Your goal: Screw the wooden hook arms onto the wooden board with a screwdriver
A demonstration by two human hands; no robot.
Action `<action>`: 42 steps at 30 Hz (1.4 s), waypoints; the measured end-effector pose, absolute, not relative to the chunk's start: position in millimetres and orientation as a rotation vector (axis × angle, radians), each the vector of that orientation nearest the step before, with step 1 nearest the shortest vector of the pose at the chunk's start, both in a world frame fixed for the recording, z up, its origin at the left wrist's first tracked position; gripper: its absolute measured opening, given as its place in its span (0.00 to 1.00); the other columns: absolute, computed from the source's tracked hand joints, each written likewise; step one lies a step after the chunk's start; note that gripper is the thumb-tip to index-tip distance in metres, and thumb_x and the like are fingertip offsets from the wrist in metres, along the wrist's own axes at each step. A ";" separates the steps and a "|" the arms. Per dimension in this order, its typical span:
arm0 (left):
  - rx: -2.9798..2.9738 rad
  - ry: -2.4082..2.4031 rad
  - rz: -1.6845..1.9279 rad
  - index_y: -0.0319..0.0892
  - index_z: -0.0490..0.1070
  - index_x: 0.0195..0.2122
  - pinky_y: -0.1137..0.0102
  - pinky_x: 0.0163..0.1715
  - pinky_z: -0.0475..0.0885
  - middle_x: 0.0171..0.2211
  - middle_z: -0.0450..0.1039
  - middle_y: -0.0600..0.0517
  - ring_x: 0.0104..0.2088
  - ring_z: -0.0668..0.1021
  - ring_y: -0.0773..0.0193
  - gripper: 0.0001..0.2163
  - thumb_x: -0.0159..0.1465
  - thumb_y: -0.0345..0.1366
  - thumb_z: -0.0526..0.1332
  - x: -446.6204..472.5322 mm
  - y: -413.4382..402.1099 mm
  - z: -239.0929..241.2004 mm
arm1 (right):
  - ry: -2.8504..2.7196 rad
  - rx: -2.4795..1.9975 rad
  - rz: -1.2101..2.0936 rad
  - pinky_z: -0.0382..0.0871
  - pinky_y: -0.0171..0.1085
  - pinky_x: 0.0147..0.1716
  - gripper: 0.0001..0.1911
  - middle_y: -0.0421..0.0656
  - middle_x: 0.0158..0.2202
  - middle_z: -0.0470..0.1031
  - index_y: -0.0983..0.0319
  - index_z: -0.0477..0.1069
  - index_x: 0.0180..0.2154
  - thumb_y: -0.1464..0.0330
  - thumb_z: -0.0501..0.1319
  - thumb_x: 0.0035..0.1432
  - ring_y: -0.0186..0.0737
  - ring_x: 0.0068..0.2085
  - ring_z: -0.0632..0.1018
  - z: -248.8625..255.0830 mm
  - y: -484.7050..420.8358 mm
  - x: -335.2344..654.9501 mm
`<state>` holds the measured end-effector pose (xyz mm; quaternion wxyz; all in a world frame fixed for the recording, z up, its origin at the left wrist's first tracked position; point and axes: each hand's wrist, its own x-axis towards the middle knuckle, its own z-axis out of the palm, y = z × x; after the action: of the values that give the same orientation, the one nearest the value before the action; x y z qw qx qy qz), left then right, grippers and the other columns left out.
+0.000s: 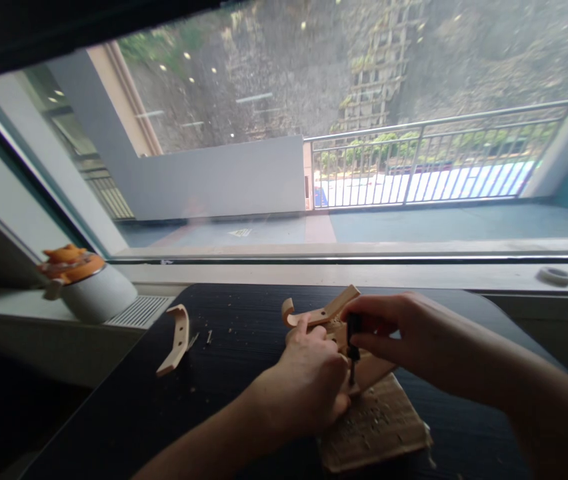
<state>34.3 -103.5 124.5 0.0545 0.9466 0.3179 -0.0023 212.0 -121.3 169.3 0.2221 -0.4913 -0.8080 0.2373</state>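
Observation:
My left hand (309, 380) is closed around a light wooden assembly (321, 310) with curved arms, holding it down on the dark table (234, 373). My right hand (404, 333) pinches a small black tool (353, 343), held upright with its tip against the wood. Under the work lies a flat wooden board (379, 427) sprinkled with shavings. A separate curved wooden piece (178, 339) with holes lies to the left, apart from both hands.
A small screw and chips (204, 339) lie beside the curved piece. A white pot with an orange figure (84, 283) stands on the left sill next to a vent grille (139, 310). A tape roll (554, 275) rests on the right sill under the window.

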 end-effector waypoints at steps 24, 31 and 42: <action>2.850 1.203 0.270 0.41 0.75 0.28 0.51 0.55 0.57 0.33 0.76 0.51 0.43 0.74 0.54 0.11 0.53 0.44 0.66 23.7 -71.3 105.3 | -2.240 -1.251 0.411 0.62 0.33 0.29 0.14 0.40 0.31 0.77 0.59 0.75 0.41 0.72 0.55 0.55 0.37 0.30 0.74 166.5 -79.6 194.9; 2.822 1.220 0.601 0.45 0.73 0.36 0.46 0.58 0.53 0.40 0.75 0.52 0.47 0.72 0.53 0.10 0.57 0.43 0.64 15.8 -84.4 97.8 | -2.179 -1.231 0.525 0.66 0.34 0.32 0.14 0.42 0.34 0.79 0.61 0.74 0.43 0.71 0.55 0.56 0.40 0.35 0.77 161.5 -80.6 207.2; 3.364 0.650 0.874 0.43 0.68 0.29 0.66 0.43 0.67 0.29 0.76 0.56 0.27 0.74 0.66 0.06 0.64 0.31 0.57 30.3 -89.5 11.8 | -2.157 -1.241 0.629 0.68 0.34 0.34 0.14 0.41 0.36 0.79 0.58 0.74 0.46 0.69 0.56 0.58 0.39 0.35 0.78 162.3 -80.6 207.5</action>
<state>30.3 -89.5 11.8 -0.1957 0.9330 0.1803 0.2423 207.5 -80.6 162.3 0.2837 -0.4637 -0.8058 0.2349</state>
